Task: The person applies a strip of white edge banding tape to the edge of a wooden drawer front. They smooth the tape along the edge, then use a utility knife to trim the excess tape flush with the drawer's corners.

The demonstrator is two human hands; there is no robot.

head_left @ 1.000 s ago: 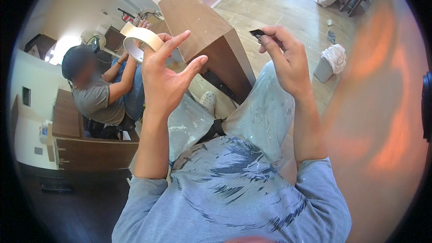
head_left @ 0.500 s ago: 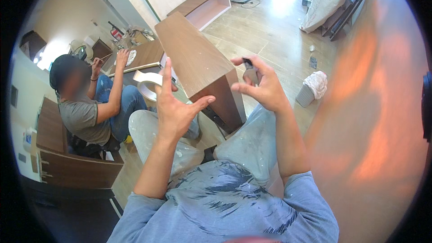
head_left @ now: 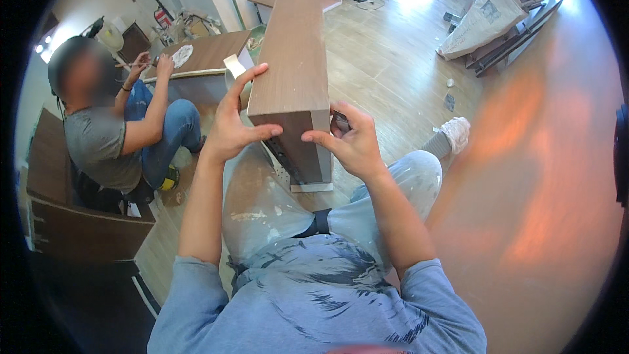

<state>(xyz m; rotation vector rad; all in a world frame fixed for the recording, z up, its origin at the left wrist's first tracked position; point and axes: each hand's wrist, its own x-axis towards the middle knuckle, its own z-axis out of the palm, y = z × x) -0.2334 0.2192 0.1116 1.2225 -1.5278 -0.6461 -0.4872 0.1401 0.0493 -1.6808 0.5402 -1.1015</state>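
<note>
A long brown wood-grain cabinet box stands on the floor between my knees, its narrow end toward me. My left hand is at its left near corner, with the thumb on the end face and the index finger along the top left edge. A roll of pale tape hangs at those left fingers, partly hidden behind the hand. At the right near corner is my right hand, thumb against the end face. Its bent fingers hold a small grey-and-black flat tool, mostly covered, beside the box's right side.
On the left a co-worker sits with both hands up by a wooden panel bearing a white cloth. A grey bucket with a white rag stands right of my knee. A large sack leans on boards farther back.
Both hands have come closer together, from held apart in the air to the near end of the box. The box now appears more squarely before me. The co-worker's hands have shifted slightly.
</note>
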